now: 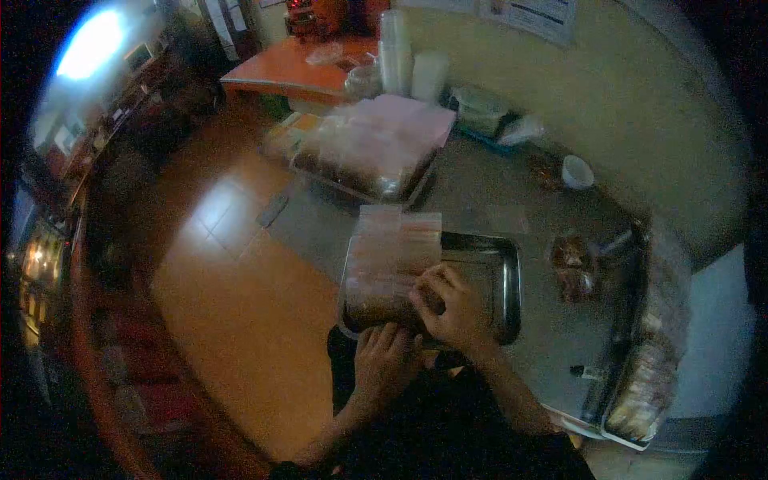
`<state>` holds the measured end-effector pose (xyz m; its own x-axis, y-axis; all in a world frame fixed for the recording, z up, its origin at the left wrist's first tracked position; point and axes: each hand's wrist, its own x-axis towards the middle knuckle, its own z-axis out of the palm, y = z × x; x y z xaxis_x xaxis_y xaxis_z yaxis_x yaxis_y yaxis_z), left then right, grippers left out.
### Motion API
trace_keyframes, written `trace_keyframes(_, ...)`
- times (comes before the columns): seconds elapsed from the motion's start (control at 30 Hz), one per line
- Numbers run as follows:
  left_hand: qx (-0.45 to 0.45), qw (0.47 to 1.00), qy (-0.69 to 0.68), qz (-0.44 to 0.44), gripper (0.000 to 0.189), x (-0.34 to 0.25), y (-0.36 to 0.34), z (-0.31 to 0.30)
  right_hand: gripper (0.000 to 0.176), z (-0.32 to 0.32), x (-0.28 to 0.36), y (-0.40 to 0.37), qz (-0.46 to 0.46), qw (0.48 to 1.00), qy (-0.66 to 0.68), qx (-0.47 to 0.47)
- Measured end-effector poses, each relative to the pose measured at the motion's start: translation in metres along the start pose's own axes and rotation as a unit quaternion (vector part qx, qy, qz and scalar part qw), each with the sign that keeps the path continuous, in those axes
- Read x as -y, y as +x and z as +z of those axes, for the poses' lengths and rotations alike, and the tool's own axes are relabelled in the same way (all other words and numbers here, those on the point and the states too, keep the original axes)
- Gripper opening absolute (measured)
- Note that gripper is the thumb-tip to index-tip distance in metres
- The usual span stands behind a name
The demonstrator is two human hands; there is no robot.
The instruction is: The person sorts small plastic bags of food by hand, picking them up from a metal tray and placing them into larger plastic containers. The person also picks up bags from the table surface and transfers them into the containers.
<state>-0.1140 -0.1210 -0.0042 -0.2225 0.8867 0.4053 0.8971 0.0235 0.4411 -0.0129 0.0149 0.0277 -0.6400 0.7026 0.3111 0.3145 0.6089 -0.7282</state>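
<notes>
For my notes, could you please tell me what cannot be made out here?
Head view:
Wall notice: print blurred; top cut off by the picture's edge.
Metal tray: part of its floor hidden by the pale stack.
Right hand: too dark and blurred to tell its grip.

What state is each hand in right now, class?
Left hand: fingers bent at the near edge of the tray; hold unclear.
Right hand: fingers curled beside the plastic packaging; hold unclear.

Near rim of tray partly hidden by l. hand & r. hand; plastic packets blurred, contents unclear; wall poster cut off at top, txt illegible.
</notes>
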Motion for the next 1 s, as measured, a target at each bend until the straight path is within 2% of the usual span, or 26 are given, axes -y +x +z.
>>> trace_keyframes(0.1, -0.037, 0.999, 0.02, 0.023, 0.02, -0.01, 0.005, -0.016, 0.029, -0.005, -0.005, 0.004, -0.017, 0.995, -0.016, -0.094)
trace_keyframes(0.2, -0.049, 0.998, 0.02, 0.044, 0.017, -0.007, 0.005, -0.017, 0.045, -0.013, -0.018, 0.018, 0.148, 0.975, 0.089, -0.142)
trace_keyframes(0.3, -0.09, 0.995, 0.001, 0.048, 0.016, 0.005, 0.005, -0.005, 0.061, -0.013, -0.038, 0.038, 0.312, 0.933, 0.181, -0.011)
trace_keyframes(0.37, -0.118, 0.99, -0.048, 0.053, 0.017, 0.009, 0.013, -0.004, 0.07, -0.003, -0.032, 0.039, 0.319, 0.913, 0.249, 0.041)
trace_keyframes(0.4, -0.125, 0.986, -0.092, 0.054, 0.018, 0.013, 0.024, -0.009, 0.073, 0.002, -0.039, 0.037, 0.297, 0.92, 0.251, 0.043)
trace_keyframes(0.47, -0.092, 0.991, -0.049, 0.083, 0.021, 0.021, 0.06, -0.029, 0.078, 0.025, -0.07, 0.029, 0.227, 0.947, 0.224, 0.027)
trace_keyframes(0.53, -0.059, 0.989, -0.007, 0.135, 0.025, 0.026, 0.121, -0.044, 0.082, 0.03, -0.075, 0.018, 0.23, 0.932, 0.28, -0.017)
trace_keyframes(0.57, -0.063, 0.984, -0.052, 0.157, 0.027, 0.03, 0.149, -0.039, 0.083, 0.022, -0.059, 0.011, 0.276, 0.889, 0.363, -0.039)
trace_keyframes(0.63, 0.02, 0.987, -0.036, 0.157, 0.027, 0.048, 0.19, -0.023, 0.082, 0.022, -0.045, 0.005, 0.336, 0.835, 0.433, -0.056)
trace_keyframes(0.7, 0.086, 0.979, 0.002, 0.187, 0.027, 0.073, 0.212, -0.003, 0.076, 0.033, -0.046, 0.005, 0.342, 0.821, 0.454, -0.061)
trace_keyframes(0.77, 0.133, 0.959, 0.06, 0.245, 0.028, 0.091, 0.228, 0.01, 0.07, 0.05, -0.055, 0.01, 0.304, 0.848, 0.43, -0.062)
trace_keyframes(0.87, 0.183, 0.949, 0.04, 0.253, 0.025, 0.087, 0.235, 0.007, 0.061, 0.076, -0.073, 0.021, 0.229, 0.893, 0.382, -0.062)
trace_keyframes(0.97, 0.216, 0.964, -0.055, 0.146, 0.021, 0.078, 0.231, -0.004, 0.053, 0.105, -0.093, 0.031, 0.157, 0.925, 0.34, -0.073)
trace_keyframes(1.0, 0.21, 0.962, -0.052, 0.166, 0.017, 0.087, 0.228, -0.003, 0.05, 0.114, -0.099, 0.034, 0.138, 0.93, 0.331, -0.078)
